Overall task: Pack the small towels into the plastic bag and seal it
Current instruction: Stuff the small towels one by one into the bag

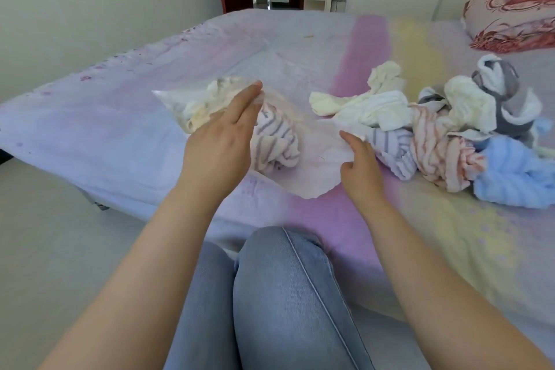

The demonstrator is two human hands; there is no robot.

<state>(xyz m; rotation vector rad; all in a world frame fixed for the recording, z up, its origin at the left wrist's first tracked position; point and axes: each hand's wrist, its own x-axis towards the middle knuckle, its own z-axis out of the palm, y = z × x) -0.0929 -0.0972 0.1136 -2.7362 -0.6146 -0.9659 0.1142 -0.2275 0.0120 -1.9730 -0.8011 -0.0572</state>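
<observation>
A clear plastic bag [318,168] lies on the bed with its mouth towards the right. Inside it sit a cream towel [204,105] and a grey-striped towel [276,144]. My left hand [223,141] lies flat on top of the bag with straight fingers, pressing it down. My right hand [359,156] pinches the bag's open edge at its right side. Right of the bag lies a loose pile of small towels [435,129]: white, grey-striped, pink-striped [441,159], grey and light blue [516,177].
The bed [120,135] has a pastel lilac, pink and yellow sheet; its left edge drops to the floor. A red-patterned pillow [510,18] lies at the far right. My knees in blue jeans [285,294] are in front. A doorway stands behind the bed.
</observation>
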